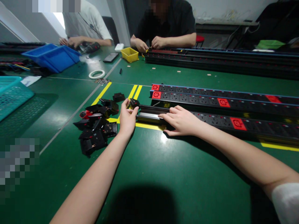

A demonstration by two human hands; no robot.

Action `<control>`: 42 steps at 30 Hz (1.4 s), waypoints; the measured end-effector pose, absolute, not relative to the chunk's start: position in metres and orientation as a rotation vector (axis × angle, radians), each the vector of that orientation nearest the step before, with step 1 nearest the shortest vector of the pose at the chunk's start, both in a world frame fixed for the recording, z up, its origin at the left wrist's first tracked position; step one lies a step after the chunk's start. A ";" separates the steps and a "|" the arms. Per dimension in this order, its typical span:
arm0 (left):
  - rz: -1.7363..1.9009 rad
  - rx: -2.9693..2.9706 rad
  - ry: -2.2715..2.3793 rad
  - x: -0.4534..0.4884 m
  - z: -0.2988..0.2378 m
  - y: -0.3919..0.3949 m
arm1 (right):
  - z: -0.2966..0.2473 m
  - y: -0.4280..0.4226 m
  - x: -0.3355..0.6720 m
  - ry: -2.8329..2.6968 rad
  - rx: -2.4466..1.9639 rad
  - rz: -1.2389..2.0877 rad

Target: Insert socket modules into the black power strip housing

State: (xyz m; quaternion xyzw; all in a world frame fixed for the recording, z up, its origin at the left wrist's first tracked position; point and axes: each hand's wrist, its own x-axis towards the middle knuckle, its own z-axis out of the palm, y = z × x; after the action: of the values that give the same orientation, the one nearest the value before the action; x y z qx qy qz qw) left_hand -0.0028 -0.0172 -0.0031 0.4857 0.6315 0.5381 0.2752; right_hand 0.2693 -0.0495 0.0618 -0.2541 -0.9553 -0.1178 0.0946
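Observation:
My left hand (127, 120) pinches a small black socket module (134, 103) at the open left end of the nearest power strip (210, 121). This strip has a bare metal channel at that end and black sockets with one red socket farther right. My right hand (182, 121) grips the strip across the channel, with the thumb on the near side and fingers over the top. Left of my left hand lies a loose pile of black socket modules (93, 138), one of them red. Two more power strips (191, 97) lie parallel behind.
Across the green table (149, 177), two people work with their hands. A yellow bin (130, 55), a blue bin (52, 57), a tape roll (96, 74) and a phone (110, 58) stand farther back. A teal basket (14, 93) is at left; long black strips (221, 63) lie behind.

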 end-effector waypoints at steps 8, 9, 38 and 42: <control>1.487 1.307 1.747 -0.002 -0.004 -0.020 | 0.061 -0.049 0.269 -2.850 -0.776 -0.306; 1.505 1.301 1.757 -0.002 -0.003 -0.020 | 0.061 -0.049 0.269 -2.849 -0.776 -0.307; 1.822 0.935 1.318 -0.004 0.000 -0.013 | 0.060 -0.048 0.271 -2.833 -0.725 -0.337; 1.812 0.884 1.374 -0.003 0.003 -0.014 | 0.061 -0.049 0.271 -2.834 -0.735 -0.319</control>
State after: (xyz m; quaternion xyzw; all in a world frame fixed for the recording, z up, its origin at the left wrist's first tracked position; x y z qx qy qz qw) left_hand -0.0034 -0.0145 0.0033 0.3401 0.5290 0.6973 0.3438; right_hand 0.2712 -0.0491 0.0605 -0.2484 -0.9577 -0.1076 0.0979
